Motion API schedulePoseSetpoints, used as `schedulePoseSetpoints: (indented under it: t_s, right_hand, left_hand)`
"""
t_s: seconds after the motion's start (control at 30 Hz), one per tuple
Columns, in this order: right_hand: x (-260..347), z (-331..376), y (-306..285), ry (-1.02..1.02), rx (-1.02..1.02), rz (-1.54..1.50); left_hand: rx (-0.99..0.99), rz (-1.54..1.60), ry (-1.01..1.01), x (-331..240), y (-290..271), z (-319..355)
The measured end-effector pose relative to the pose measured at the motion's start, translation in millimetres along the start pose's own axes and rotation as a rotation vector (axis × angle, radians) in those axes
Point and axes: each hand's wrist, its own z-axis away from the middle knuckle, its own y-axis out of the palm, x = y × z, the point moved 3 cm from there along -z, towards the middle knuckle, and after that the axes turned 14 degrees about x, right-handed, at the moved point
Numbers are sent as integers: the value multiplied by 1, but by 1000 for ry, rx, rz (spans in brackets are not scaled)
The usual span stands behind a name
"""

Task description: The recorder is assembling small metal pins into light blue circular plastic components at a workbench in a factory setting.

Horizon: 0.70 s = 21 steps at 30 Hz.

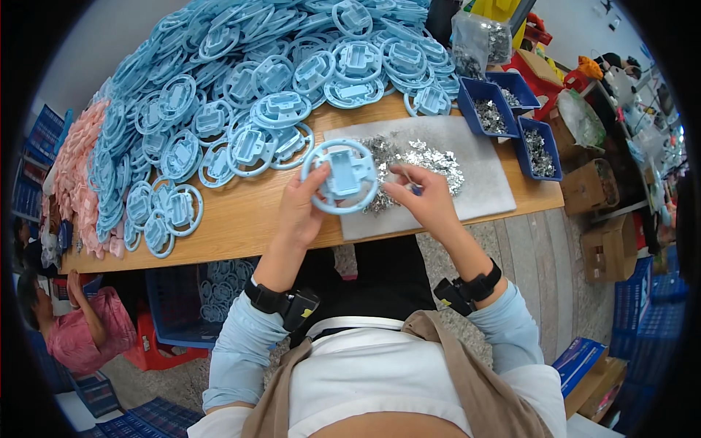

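My left hand (301, 212) grips the left side of a light-blue plastic toy steering wheel (343, 177), its boxy recessed centre facing up. Close to the wheel's right rim, my right hand (431, 204) has its fingers pinched together. A small dark-blue piece (417, 190) shows between those fingers; what it belongs to is mostly hidden. Under both hands lies a whitish mat (482, 175), bearing a spread heap of small shiny metal pieces (432, 158). The wheel is held above the mat's left part.
A big pile of similar blue wheels (255, 87) covers the back and left of the wooden table (255, 212). Pink parts (80, 160) lie far left. Blue bins (538, 150) of metal pieces stand at the right. A blue crate (175, 306) sits below; another person (87, 328) is at left.
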Motion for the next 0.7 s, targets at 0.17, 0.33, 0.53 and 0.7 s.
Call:
schedulePoseSetpoints:
  t_s: [0.17, 0.33, 0.53, 0.7]
  right_hand:
    - [-20, 25, -8, -31, -68, 382]
    - [-19, 20, -4, -71, -61, 505]
    - [-5, 15, -8, -111, -111, 416]
    - [31, -9, 10, -376, -7, 286]
  left_hand:
    - [-51, -52, -63, -3, -11, 11]
    - [-40, -15, -82, 3, -2, 20]
    - [3, -18, -182, 7, 0, 24]
    - [75, -30, -261, 8, 12, 25]
